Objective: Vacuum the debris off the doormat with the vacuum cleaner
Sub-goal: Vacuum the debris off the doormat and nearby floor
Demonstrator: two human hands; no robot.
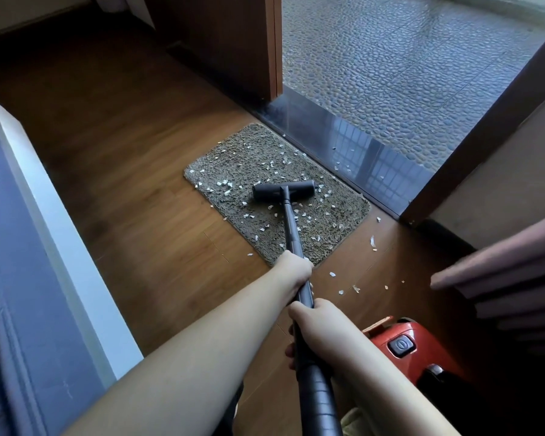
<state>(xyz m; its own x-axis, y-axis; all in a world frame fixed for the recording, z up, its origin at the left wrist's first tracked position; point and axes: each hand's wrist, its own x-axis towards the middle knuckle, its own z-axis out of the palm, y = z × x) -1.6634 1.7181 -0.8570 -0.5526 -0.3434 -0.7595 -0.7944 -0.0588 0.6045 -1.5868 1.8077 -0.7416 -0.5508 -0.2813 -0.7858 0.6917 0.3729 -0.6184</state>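
Observation:
A grey-brown shaggy doormat lies on the wooden floor by the door sill, strewn with several white scraps of debris. The black vacuum head rests on the mat's middle. Its black tube runs back toward me. My left hand grips the tube near the mat's front edge. My right hand grips it lower down, just above the ribbed hose. The red vacuum body stands on the floor at the lower right.
More white scraps lie on the wooden floor right of the tube and on the dark door sill. A pebbled floor lies beyond the sill. A blue-grey upholstered edge runs along the left, and dark steps rise at the right.

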